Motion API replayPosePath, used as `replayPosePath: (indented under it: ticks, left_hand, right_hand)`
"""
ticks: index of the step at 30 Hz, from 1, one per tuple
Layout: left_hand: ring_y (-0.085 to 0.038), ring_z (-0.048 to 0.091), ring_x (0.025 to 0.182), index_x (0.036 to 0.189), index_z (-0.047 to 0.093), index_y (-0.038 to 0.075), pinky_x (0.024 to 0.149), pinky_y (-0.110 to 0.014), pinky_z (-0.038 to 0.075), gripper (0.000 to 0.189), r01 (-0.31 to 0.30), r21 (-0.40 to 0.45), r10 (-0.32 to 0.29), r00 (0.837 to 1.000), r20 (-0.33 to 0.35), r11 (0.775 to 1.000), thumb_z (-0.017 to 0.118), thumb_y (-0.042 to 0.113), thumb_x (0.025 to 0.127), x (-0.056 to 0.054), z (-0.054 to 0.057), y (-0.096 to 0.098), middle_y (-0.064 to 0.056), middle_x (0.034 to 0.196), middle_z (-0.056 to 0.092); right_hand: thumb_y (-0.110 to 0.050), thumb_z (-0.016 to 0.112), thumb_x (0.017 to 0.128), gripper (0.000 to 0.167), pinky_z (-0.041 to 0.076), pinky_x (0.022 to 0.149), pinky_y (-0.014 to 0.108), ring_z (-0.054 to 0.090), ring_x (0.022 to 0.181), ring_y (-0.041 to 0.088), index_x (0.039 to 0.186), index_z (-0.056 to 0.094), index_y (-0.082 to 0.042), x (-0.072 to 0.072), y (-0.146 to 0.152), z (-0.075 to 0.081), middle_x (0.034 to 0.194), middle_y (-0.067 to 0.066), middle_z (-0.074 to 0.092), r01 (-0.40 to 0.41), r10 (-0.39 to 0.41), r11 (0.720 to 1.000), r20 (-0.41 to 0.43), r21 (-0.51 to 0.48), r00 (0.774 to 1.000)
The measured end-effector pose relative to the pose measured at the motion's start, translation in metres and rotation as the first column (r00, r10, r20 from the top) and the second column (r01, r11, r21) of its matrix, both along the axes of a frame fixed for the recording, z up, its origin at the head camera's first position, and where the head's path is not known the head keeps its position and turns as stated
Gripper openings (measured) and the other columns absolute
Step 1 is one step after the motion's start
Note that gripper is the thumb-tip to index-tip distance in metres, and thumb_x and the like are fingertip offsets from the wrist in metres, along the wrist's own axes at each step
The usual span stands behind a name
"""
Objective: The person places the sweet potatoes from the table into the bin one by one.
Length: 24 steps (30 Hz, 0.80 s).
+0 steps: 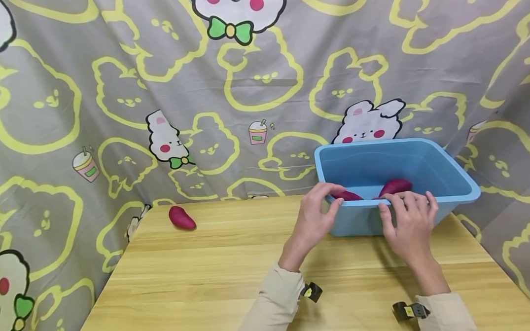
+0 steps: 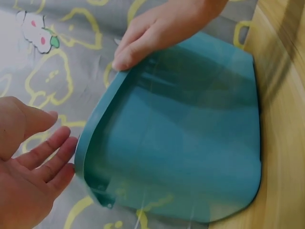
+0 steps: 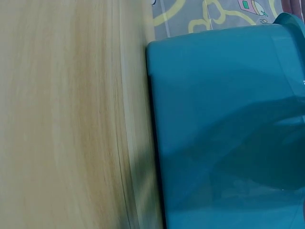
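A blue plastic basin (image 1: 360, 220) stands on the right of the table, with reddish-purple sweet potatoes (image 1: 396, 185) inside, partly hidden by its front wall. At its front left corner is my left hand (image 1: 313, 212), its fingers loosely spread against the rim in the left wrist view. My right hand (image 1: 411, 223) grips the front rim, fingers over the edge and thumb outside. The right wrist view shows mostly the basin's outer wall (image 3: 228, 105). Another sweet potato (image 1: 182, 218) lies alone at the table's far left.
The wooden table (image 1: 199, 287) runs back to a grey patterned curtain (image 1: 253, 97), which also hangs along both sides. The basin stands close to the curtain at the back right.
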<state>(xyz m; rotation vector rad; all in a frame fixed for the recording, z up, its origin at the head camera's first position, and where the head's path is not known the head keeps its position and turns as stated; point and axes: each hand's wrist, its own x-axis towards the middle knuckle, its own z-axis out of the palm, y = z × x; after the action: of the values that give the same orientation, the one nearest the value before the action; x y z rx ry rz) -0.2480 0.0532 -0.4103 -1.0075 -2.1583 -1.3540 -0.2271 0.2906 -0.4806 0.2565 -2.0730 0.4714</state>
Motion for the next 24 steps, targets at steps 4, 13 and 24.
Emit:
replayPosePath:
  ticks: [4,13,24]
  left_hand:
    - [-0.021,0.064,0.106,0.117,0.070,0.005,0.096,-0.036,0.054,0.019,0.000,0.044,0.001,1.000,-0.017,0.999,0.069,0.006,0.098,-0.001,-0.002,-0.011,-0.008,0.114,0.068]
    - [-0.012,0.064,0.104,0.120,0.070,0.005,0.094,-0.030,0.051,0.021,-0.005,0.082,0.005,1.000,0.009,0.997,0.067,0.006,0.099,-0.005,-0.004,-0.039,-0.003,0.112,0.070]
    - [-0.016,0.065,0.103,0.120,0.071,0.008,0.090,-0.047,0.053,0.023,-0.078,0.139,0.083,0.996,-0.037,0.987,0.067,0.003,0.098,-0.019,-0.008,-0.083,-0.004,0.111,0.070]
  right_hand:
    - [-0.047,0.043,0.105,0.055,0.011,0.116,0.066,0.046,0.109,0.049,0.111,0.068,0.002,-0.001,0.001,0.001,0.106,0.025,0.059,0.001,-0.001,1.000,-0.014,-0.002,1.000]
    - [-0.049,0.044,0.104,0.058,0.013,0.115,0.067,0.047,0.105,0.050,0.108,0.069,0.003,-0.002,0.000,-0.002,0.103,0.026,0.059,0.002,-0.003,1.000,-0.057,-0.025,0.998]
    - [-0.049,0.043,0.105,0.059,0.012,0.116,0.066,0.047,0.108,0.050,0.110,0.068,0.003,-0.001,0.000,-0.002,0.105,0.026,0.060,0.012,-0.012,1.000,-0.040,-0.008,0.999]
